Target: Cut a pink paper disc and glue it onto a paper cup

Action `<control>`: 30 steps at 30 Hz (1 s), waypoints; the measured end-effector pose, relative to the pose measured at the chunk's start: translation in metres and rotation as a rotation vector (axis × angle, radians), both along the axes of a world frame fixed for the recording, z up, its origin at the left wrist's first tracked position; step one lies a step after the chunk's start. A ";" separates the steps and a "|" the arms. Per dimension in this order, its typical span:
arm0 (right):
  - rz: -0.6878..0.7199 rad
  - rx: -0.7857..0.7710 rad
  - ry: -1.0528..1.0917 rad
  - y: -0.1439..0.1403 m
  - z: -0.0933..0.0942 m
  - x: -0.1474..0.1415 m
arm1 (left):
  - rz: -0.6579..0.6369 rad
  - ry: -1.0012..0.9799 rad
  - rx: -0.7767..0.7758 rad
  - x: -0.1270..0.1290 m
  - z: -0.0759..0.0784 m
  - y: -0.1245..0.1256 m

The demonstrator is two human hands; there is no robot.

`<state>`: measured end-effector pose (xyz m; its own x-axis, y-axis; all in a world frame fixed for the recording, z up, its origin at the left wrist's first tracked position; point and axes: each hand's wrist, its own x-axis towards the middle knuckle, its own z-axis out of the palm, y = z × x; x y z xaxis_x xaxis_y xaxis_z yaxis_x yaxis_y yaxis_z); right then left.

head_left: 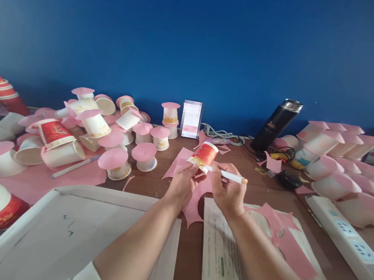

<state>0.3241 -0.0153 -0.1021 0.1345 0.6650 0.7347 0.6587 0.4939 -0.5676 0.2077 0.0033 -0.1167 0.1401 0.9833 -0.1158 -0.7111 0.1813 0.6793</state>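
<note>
My left hand (pixel 181 187) is closed around the lower part of a red and white paper cup (pixel 206 153) with a gold pattern, which is tilted over the table. In my right hand (pixel 230 193) is a white marker (pixel 233 177) with an orange end. It lies nearly level, and its front end points at the cup's lower edge; whether it touches the cup I cannot tell. Pink paper (pixel 192 208) with curved cut-outs lies under my hands. Fingers partly hide the bottom of the cup.
Several paper cups with pink paper tops (pixel 145 152) crowd the left; more cups (pixel 346 139) are stacked at the right. A phone (pixel 190 119) leans on the blue wall, near a black thermos (pixel 276 124). A power strip (pixel 346 240) and white board (pixel 83 233) lie nearer.
</note>
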 end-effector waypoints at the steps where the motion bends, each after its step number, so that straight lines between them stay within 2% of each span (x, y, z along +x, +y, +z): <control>1: -0.002 -0.003 -0.008 0.000 0.000 0.000 | 0.001 -0.001 -0.008 0.000 0.000 0.000; 6: -0.040 0.005 -0.018 0.001 -0.002 0.001 | 0.003 -0.007 -0.016 0.001 0.000 0.001; 20: -0.039 -0.009 0.001 0.001 -0.002 0.000 | 0.012 -0.013 -0.032 0.001 0.000 0.000; 26: 0.097 -0.063 0.045 0.001 -0.006 0.001 | 0.009 -0.002 -0.047 0.000 0.001 0.000; 30: 0.059 -0.032 0.060 0.002 -0.006 0.000 | -0.018 -0.004 -0.010 0.001 0.000 0.000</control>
